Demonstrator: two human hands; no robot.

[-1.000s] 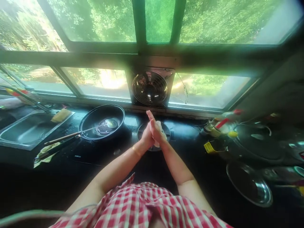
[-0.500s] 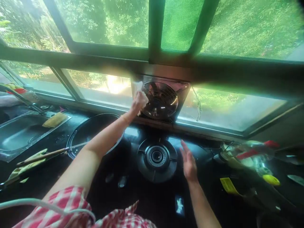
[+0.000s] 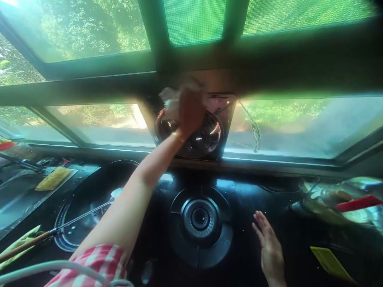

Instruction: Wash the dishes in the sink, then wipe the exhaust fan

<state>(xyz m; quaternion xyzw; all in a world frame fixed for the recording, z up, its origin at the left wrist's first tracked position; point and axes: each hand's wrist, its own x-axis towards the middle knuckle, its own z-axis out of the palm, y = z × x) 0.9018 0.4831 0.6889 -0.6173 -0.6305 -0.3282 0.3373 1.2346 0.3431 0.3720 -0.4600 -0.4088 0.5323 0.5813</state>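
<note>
My left hand (image 3: 191, 109) reaches across the stove to the top of the round exhaust fan (image 3: 200, 144) set in the window. A crumpled white wiping cloth (image 3: 170, 101) is bunched in its fingers and sticks out on the left; motion blurs both, and whether it is cloth or paper is unclear. My right hand (image 3: 271, 249) hovers over the black counter, right of the gas burner (image 3: 201, 217), fingers stretched out and nothing in it. My left forearm covers part of the large black wok (image 3: 80, 199).
A long-handled utensil (image 3: 36, 241) rests across the wok's rim. To the left lie a yellow sponge (image 3: 54, 178) and a metal sink (image 3: 14, 203). Clear plastic bags (image 3: 356, 199) and a yellow packet (image 3: 330, 263) are on the right. A cord (image 3: 255, 131) hangs beside the fan.
My left hand has moved from the fan's left edge up and right across its top with the cloth. My right hand has shifted down and right. The view has tilted and come closer.
</note>
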